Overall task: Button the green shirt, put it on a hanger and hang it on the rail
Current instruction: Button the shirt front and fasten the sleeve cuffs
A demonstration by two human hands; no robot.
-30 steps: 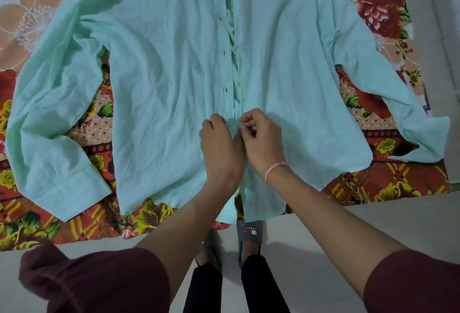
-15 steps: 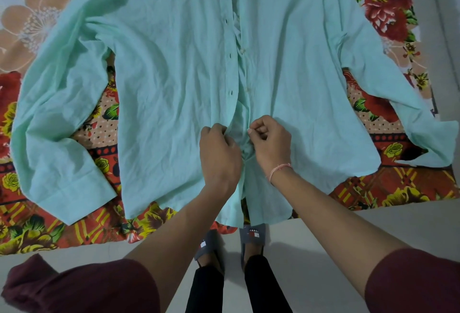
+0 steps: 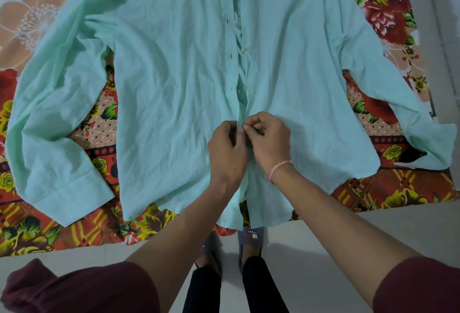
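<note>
Grey floor (image 3: 323,250) was closest, with two feet in slippers (image 3: 251,235) standing on it at the edge of a bed. Both arms reached out from dark red sleeves (image 3: 82,287). The left hand (image 3: 227,150) and the right hand (image 3: 270,143) met low down on the front of the green shirt (image 3: 174,76). Their fingers were curled in tight, and each hand pinched one front edge of the cloth, pressed close together. A pink thread band (image 3: 278,167) sat on the right wrist. The shirt lay flat, front side up, arms spread wide, with its bottom edge hanging off the bed. Past the hands, small white buttons (image 3: 243,50) ran beside a row of holes. Under the shirt and farther back lay a bright flower sheet (image 3: 378,9).
</note>
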